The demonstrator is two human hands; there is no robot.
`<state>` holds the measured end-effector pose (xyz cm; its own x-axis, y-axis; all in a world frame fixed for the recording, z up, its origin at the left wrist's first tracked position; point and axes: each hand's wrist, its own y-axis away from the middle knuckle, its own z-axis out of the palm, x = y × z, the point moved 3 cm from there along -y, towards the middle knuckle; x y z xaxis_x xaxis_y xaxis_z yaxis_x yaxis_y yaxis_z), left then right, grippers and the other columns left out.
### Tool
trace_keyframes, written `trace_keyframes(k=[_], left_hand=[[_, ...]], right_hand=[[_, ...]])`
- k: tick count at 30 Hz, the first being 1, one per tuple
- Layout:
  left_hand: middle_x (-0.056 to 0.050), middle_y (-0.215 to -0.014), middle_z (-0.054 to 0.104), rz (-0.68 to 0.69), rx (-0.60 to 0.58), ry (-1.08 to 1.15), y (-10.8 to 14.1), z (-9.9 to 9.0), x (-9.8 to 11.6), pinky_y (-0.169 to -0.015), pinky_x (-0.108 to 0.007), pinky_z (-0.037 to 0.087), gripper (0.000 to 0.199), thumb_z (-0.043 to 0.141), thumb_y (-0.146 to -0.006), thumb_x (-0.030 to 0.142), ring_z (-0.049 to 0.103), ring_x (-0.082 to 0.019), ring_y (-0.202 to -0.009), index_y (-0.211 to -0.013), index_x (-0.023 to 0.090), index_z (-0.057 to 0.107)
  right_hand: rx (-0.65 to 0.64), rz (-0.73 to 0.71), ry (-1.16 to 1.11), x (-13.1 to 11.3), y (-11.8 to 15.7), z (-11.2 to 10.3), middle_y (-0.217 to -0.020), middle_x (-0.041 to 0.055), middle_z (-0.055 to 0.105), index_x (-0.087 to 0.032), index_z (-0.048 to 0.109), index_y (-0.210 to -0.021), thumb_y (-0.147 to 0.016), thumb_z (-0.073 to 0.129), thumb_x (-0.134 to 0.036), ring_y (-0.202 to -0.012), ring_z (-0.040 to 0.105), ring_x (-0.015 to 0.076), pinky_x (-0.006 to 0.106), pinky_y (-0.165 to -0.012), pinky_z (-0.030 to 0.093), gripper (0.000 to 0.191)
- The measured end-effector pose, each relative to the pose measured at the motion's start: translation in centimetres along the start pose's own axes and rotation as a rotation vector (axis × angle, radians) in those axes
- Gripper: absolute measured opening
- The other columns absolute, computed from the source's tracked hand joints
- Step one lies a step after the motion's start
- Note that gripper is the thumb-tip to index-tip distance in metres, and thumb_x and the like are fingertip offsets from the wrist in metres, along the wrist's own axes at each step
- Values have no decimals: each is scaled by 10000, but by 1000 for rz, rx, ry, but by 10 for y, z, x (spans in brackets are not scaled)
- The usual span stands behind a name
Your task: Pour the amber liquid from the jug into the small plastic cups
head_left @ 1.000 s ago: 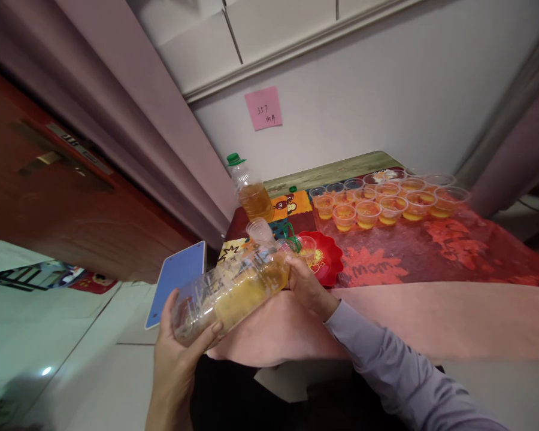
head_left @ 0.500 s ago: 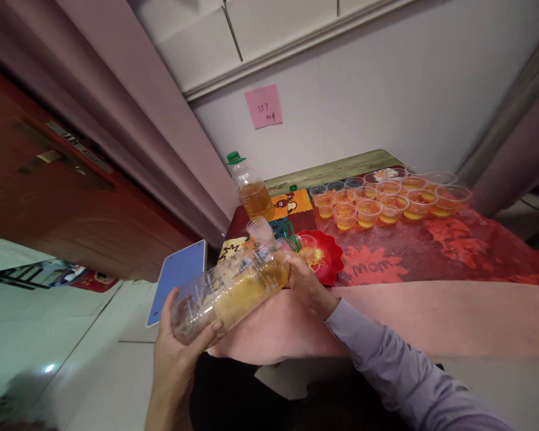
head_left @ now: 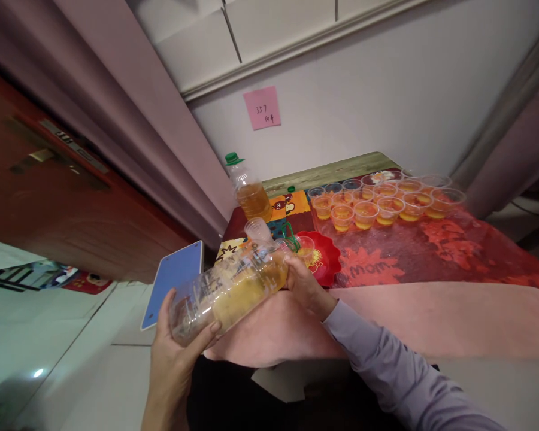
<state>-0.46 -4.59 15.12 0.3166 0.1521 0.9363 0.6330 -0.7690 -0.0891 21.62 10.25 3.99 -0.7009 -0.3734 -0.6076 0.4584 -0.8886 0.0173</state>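
Note:
A large clear plastic bottle (head_left: 233, 293) of yellow liquid is held tilted, its neck end to the right, over the table's near edge. My left hand (head_left: 179, 353) is wrapped round its base, fingers and thumb on either side. My right hand (head_left: 305, 284) grips it near the neck, fingers partly hidden. Just beyond the neck, a clear plastic cup (head_left: 306, 244) stands on a red scalloped plate (head_left: 335, 263). The bottle's mouth is hard to make out beside a green handle (head_left: 289, 232). Another clear cup (head_left: 257, 228) stands behind the bottle.
A second bottle (head_left: 254, 200) with a green cap stands at the table's back left. Several clear cups (head_left: 366, 214) of yellow-orange liquid are grouped back right. A loose green cap (head_left: 291, 188) lies near the back edge. A blue board (head_left: 173, 278) is left of the table.
The whole view has shifted slightly. Both hands keep the same hold, and the bottle's tilt looks almost unchanged.

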Motion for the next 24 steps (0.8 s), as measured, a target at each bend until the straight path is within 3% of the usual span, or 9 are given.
trace_keyframes(k=[12,24], left_hand=[[-173,-1623,638,25,-4,-35,0,-1,-2,-1298,-729,430,1381,1113,-505,558,560,-505,-1560,-1726,312,516],[-163,-1598,650,30,-13,-56,-4,-2,-10,-1287,-742,445,1355,1094,-533,557,584,-517,-1535,-1734,328,510]], right_hand=[[22,29,-65,-2,3,2,-1177,43,886,-241,832,-1213,-883,805,-619,-1139,804,291,415,-993,644,503],[25,52,9,-3,3,-1,-1216,35,876,-279,818,-1213,-884,770,-658,-1233,794,332,459,-1010,649,504]])
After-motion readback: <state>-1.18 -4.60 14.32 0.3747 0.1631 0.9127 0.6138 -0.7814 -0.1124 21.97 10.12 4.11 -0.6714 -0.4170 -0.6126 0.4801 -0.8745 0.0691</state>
